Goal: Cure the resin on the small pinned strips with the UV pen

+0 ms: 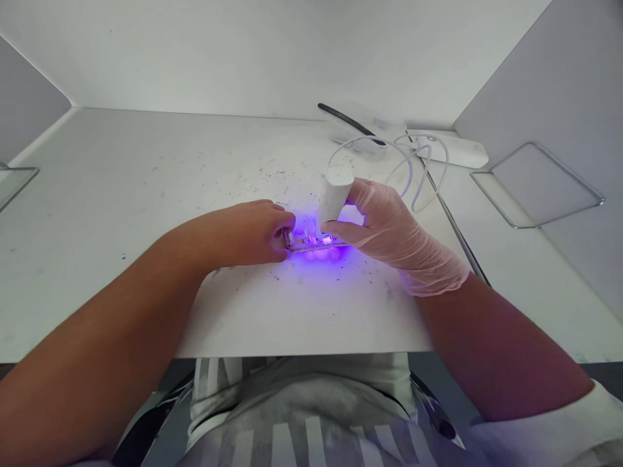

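My bare left hand [256,232] is closed around the left end of a narrow flat strip [311,246] just above the table. Small glassy pieces [306,237] sit along the strip, too small and brightly lit to name. In my right hand [382,220], which wears a thin translucent glove, is a white handheld UV lamp [337,188], held upright over the strip. Violet light spreads from its lower end onto the strip and the table around it. My right hand hides the strip's right end.
The white table [146,168] carries scattered dark specks. A white cable [409,162] loops behind my right hand near a white elongated device [452,149]. A black curved file-like bar [348,121] lies by clear plastic packaging [363,146]. Wire frames [535,227] stand at the sides.
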A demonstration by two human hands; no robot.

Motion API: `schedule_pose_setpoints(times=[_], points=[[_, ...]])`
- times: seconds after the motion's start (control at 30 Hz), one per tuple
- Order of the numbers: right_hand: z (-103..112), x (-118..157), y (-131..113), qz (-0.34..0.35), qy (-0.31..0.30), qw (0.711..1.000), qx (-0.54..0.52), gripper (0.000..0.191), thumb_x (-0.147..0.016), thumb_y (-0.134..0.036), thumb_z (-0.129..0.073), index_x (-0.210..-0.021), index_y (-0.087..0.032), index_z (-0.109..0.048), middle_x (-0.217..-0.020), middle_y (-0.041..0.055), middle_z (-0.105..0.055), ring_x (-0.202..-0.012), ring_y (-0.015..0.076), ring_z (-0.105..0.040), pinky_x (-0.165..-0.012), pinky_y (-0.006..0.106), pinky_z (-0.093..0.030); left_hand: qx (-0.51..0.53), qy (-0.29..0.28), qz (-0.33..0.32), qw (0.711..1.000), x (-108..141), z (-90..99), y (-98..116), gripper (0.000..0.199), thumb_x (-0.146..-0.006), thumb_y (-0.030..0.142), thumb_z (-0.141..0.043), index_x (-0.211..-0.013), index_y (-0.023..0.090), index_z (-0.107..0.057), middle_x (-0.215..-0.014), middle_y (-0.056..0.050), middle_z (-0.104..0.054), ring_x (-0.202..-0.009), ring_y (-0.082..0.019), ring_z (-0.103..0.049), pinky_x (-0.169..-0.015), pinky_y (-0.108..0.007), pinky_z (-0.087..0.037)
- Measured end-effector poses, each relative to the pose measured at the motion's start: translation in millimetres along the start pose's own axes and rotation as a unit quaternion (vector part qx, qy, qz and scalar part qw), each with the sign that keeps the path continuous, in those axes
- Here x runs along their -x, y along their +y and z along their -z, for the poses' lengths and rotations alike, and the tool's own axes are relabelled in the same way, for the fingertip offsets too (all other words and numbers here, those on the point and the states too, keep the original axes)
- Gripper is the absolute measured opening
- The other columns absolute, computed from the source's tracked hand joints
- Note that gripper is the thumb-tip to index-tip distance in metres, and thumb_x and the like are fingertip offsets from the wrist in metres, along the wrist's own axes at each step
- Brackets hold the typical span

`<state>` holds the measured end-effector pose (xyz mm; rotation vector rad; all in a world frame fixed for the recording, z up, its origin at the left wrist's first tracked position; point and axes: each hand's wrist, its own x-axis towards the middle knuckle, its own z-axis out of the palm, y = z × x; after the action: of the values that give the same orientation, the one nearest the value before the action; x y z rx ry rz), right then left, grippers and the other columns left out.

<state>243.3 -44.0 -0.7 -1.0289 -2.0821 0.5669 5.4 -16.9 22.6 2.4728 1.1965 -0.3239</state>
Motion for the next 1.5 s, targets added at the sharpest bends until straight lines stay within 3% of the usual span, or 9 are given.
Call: schedule_pose_setpoints(times=[0.8, 1.3, 1.5], points=[[0.0, -0.7, -0.1, 0.018, 0.008, 1.000, -0.005, 0.009, -0.083, -0.027, -0.069, -0.088, -0.020, -0.067, -0.083, 0.0011, -0.066, -0.076, 0.0172, -0.063, -0.070, 0.034, -0.048, 0.023, 0.004, -0.006, 1.000, 0.3, -0.6, -1.9, 0.018, -0.084, 0.041, -0.065, -0.081, 0.023, -0.061, -0.080, -0.002, -0.068, -0.065, -0.016, -0.056, -0.062, -0.034, -0.038], [0.1, 0.5, 0.2, 0.010, 0.006, 1.000, -0.009, 0.009, -0.083, -0.027, -0.070, -0.089, -0.021, -0.066, -0.084, 0.0002, -0.066, -0.077, 0.0171, -0.063, -0.071, 0.034, -0.047, 0.007, 0.008, -0.008, 1.000, -1.1, -2.7, -3.6, 0.019, -0.084, 0.043, -0.064, -0.088, 0.024, -0.066, -0.088, -0.005, -0.070, -0.077, -0.020, -0.062, -0.071, -0.035, -0.042], [-0.2, 0.8, -0.8, 0.007, 0.007, 1.000, -0.007, 0.008, -0.084, -0.026, -0.070, -0.089, -0.021, -0.066, -0.084, 0.0004, -0.066, -0.077, 0.0173, -0.063, -0.072, 0.035, -0.048, 0.013, 0.006, -0.004, 1.000, -0.8, -1.5, -0.8, 0.019, -0.085, 0.042, -0.064, -0.083, 0.023, -0.064, -0.083, -0.004, -0.069, -0.070, -0.017, -0.059, -0.066, -0.034, -0.039]])
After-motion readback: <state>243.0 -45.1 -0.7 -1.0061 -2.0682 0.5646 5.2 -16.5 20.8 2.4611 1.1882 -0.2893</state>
